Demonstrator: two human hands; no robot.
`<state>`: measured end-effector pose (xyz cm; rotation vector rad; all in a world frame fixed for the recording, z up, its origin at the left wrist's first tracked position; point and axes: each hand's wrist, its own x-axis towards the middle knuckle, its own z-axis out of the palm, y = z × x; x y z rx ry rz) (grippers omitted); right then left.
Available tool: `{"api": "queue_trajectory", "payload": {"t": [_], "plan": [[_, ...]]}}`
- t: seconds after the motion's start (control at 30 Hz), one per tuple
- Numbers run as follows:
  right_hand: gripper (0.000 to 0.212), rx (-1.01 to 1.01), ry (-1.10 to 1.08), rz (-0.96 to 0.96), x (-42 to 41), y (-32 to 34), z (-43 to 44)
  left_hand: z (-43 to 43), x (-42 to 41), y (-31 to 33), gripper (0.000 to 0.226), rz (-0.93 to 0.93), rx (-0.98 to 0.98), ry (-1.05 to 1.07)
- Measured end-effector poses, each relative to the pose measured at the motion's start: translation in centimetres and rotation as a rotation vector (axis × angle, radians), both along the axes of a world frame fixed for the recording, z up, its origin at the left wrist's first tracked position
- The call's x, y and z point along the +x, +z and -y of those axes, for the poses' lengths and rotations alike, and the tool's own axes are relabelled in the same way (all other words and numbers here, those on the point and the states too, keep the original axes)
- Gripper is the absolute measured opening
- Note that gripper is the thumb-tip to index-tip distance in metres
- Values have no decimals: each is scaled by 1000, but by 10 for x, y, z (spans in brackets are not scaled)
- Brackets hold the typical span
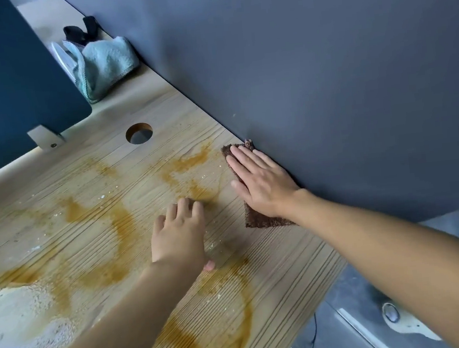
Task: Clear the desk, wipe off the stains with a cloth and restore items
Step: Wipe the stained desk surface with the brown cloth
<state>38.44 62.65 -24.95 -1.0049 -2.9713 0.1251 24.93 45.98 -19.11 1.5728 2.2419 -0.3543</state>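
- The middle of the brown rough wiping cloth (259, 219) is hidden beneath the flat right hand (261, 184) pressing it.
- The pale green towel (107, 62), far beyond that hand, is partly hidden behind the dark blue panel (6, 79).

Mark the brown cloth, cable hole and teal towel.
Brown cloth (258, 221): head view, near corner showing below the right hand (260, 181).
Cable hole (139, 133): head view, centre of the opening.
Teal towel (107, 62): head view, middle of the bundle.

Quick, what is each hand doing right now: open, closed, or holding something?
Left hand: open, fingers loosely bent, resting on the desk, holding nothing.
Right hand: open, flat fingers pressing the brown cloth on the desk.
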Motion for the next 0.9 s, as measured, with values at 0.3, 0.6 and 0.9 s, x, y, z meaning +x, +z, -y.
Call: {"api": "queue_trajectory", "payload": {"t": [0.3, 0.6, 0.9], "plan": [[62, -4, 509, 70, 32, 0, 30, -1, 0, -4, 109, -15, 21, -12], [67, 50, 286, 46, 15, 1, 42, 2, -2, -2, 113, -13, 45, -14], [66, -16, 176, 55, -19, 1, -15, -5, -49, 8, 120, -60, 18, -41]]}}
